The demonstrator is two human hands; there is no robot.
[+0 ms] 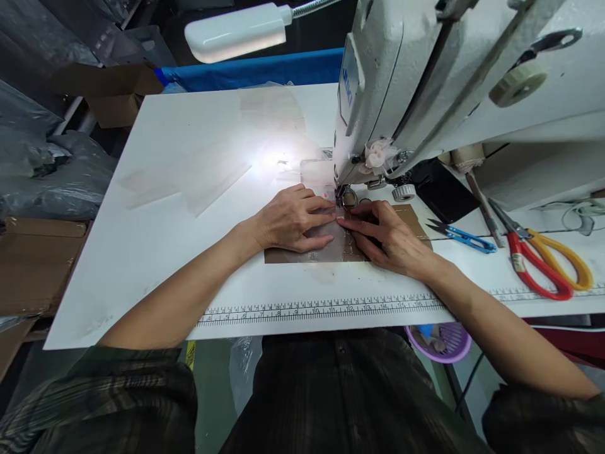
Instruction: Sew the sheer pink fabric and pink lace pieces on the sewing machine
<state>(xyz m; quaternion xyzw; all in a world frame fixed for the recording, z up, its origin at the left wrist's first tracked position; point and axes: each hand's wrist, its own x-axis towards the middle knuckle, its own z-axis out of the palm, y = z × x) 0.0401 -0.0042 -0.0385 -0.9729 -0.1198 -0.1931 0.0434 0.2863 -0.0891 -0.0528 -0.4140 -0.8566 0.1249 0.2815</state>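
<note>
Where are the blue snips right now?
In the head view, the blue snips lie on the white tabletop, right of the person's right hand, between it and the red-and-yellow scissors.

Snips between right hand and scissors

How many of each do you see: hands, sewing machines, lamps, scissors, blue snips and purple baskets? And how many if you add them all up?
Hands: 2 (left hand, right hand)
Sewing machine: 1
Lamp: 1
Scissors: 1 pair
Blue snips: 1
Purple basket: 1
Total: 7
</note>
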